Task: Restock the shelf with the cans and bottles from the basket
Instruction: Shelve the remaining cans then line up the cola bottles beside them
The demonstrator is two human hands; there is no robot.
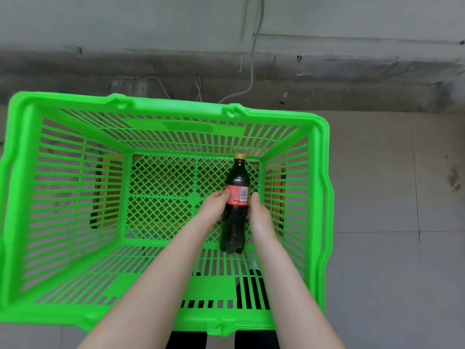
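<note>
Green basket w/ one cola bottle lying inside, both hands clasping its sides.

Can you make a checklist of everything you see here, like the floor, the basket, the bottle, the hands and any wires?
Surface: grey tiled floor, stained at right.
Job's things: one dark bottle, red label, yellow cap, lying in the green basket; no cans seen.
Clutter: nothing seen.
Hands: left hand and right hand touch the bottle's sides.
Cables: white wires hang down the wall.
Surroundings: grey concrete wall; shelf not in view.
</note>
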